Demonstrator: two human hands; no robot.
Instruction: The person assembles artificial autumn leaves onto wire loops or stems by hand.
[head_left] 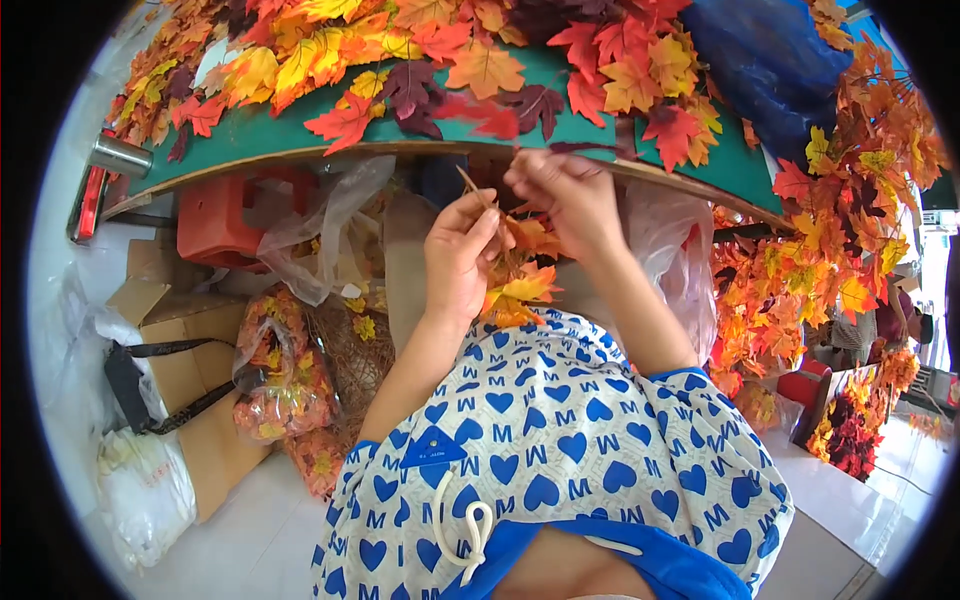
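Two bare hands are raised at the near edge of the green table point(230, 135), and a thin brown stem point(466, 180) is pinched between the thumb and fingers of the left hand point(462, 250). Up at its far end the stem is seen bare; below the grip, yellow-orange leaves point(522, 290) are gathered, hung over the lap, and so the spray can be judged partly leafed and not finished. How firmly those leaves are fixed cannot be told.

Over to the right hand point(568, 195): its fingers are drawn tightly together, and a red leaf point(485, 115), smeared by motion, is seen just beyond them over the table, its stalk apparently gripped at the fingertips. By that reading, this leaf is not yet joined to the stem, for it is held well apart from the leaves below.

Plenty is left within reach: loose-looking orange, yellow and red leaves point(330, 55) are heaped along the far side of the table, and a dark purple leaf point(537, 105) is laid close by. Off to the right, leafy bunches point(760, 290) are massed beside the table; on the left, more are packed in a clear bag point(285, 370). Whether these are finished pieces cannot be told.
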